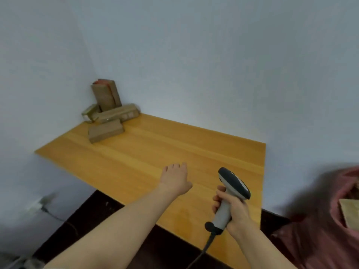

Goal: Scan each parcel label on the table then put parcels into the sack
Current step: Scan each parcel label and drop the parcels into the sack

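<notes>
Right now I am clenching my right hand (232, 207) around the grey handle of the scanner (234, 183). My left hand (177, 177) is hovering over the table (194, 144) with loose fingers, grasping nothing. The parcels (112, 114) are sitting piled in the far left corner, well apart from the pink sack (314, 239) at my right.

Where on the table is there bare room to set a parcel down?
The table is bare across its middle and right side, from the parcels to the right edge. Over the near strip are the left hand and the right hand gripping the scanner. Crowded only in the far left corner, where the parcels are piled.
</notes>
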{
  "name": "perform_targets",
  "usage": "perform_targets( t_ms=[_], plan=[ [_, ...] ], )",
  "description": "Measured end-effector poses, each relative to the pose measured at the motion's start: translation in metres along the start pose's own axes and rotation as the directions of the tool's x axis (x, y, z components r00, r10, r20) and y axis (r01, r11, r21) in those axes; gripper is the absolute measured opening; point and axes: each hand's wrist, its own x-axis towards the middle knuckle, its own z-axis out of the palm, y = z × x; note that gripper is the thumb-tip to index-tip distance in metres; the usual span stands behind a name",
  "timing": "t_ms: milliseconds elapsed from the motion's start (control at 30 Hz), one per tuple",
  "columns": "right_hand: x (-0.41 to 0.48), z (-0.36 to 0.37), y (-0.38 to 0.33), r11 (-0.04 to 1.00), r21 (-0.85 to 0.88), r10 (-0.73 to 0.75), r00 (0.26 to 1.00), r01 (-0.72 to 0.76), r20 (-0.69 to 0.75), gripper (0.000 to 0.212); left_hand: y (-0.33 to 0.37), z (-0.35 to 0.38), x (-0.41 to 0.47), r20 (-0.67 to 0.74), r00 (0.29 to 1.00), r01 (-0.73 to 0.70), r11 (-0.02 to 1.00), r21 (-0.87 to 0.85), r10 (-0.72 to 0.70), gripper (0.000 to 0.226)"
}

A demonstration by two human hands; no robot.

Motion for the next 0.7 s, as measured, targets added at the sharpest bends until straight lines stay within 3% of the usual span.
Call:
perform_targets(
  t_ms=[167,300,700],
  plan=[
    [0.045,0.156,0.046,0.999,-0.01,0.053,0.995,-0.053,0.081,0.002,-0.165,-0.031,0.016,-0.03,0.981,0.189,0.979,-0.077,-0.192,0.075],
    [0.074,0.24,0.061,0.999,0.007,0.034,0.992,-0.036,0.125,0.003,-0.261,-0.05,0.034,-0.025,0.954,0.292,0.945,-0.145,-0.299,0.07],
    [0.192,0.39,0.081,0.99,-0.019,0.144,0.966,-0.143,0.217,0.006,-0.404,-0.062,0.111,0.077,0.886,0.462,0.866,-0.191,-0.456,0.069]
  ],
)
